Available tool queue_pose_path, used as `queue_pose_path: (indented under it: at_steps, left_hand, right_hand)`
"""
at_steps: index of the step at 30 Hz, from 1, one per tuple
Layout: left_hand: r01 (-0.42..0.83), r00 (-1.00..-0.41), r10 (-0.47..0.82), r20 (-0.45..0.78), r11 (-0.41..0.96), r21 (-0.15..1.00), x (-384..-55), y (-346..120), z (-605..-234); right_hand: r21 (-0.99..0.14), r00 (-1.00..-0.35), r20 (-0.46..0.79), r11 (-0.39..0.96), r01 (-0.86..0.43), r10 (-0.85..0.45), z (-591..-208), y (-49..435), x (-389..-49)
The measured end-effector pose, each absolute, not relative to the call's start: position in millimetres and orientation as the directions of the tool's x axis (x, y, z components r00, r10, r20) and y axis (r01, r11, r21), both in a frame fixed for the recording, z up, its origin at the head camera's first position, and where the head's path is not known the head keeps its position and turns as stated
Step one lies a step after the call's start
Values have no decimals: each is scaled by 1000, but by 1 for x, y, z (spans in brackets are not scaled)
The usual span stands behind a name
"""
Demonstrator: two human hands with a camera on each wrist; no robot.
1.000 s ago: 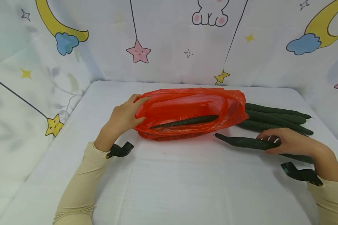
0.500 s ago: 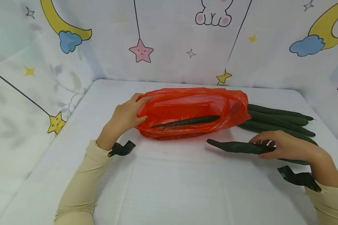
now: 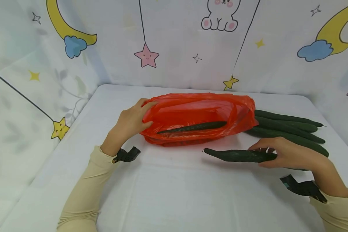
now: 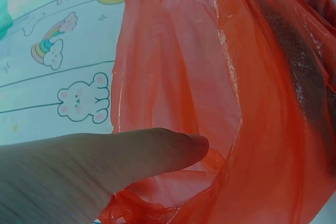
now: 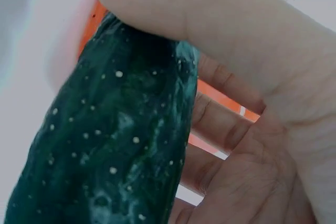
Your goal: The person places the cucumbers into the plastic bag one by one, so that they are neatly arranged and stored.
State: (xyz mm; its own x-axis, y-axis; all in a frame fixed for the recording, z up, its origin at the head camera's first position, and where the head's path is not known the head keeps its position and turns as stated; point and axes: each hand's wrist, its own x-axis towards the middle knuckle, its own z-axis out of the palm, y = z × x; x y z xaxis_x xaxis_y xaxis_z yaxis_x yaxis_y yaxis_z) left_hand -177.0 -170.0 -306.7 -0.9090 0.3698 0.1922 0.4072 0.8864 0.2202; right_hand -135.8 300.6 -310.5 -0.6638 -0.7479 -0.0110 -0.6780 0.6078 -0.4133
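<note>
A red plastic bag lies on the table with its mouth spread towards me. Inside it, a dark green cucumber runs along the lower lip. At the bag's left end is my left hand, its thumb and a finger spread apart at the opening; the left wrist view has the straight thumb across the mouth. My right hand pinches another cucumber by its right part, thumb on one side and fingers on the other. This cucumber is held level in front of the bag, its thin tip pointing left.
Several more cucumbers lie in a pile to the right of the bag, partly hidden behind it. A bit of another shows behind my right hand. The white tabletop reaches back to a patterned cloth backdrop.
My right hand has carried its cucumber left and slightly towards me, off the pile side. The left hand has stayed at the bag's end, and the bag looks unchanged.
</note>
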Motion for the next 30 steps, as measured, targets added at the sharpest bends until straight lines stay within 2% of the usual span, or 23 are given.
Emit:
queue_pose_path:
  at_steps: [7,17,30]
  left_hand:
    - [406,-909,367,199,887,218,-177,-171,-306]
    - [409,-908,371,192,885,222,-178,-169,-307]
    - [409,-908,371,195,887,215,-178,-170,-307]
  right_hand:
    - [-387,-684,-71,652,-652,-726,-301,284,-136]
    - [-451,-655,-78,613,-649,-751,-294,259,-133]
    - [-435,-592,55,514,-739,-804,-290,237,-134]
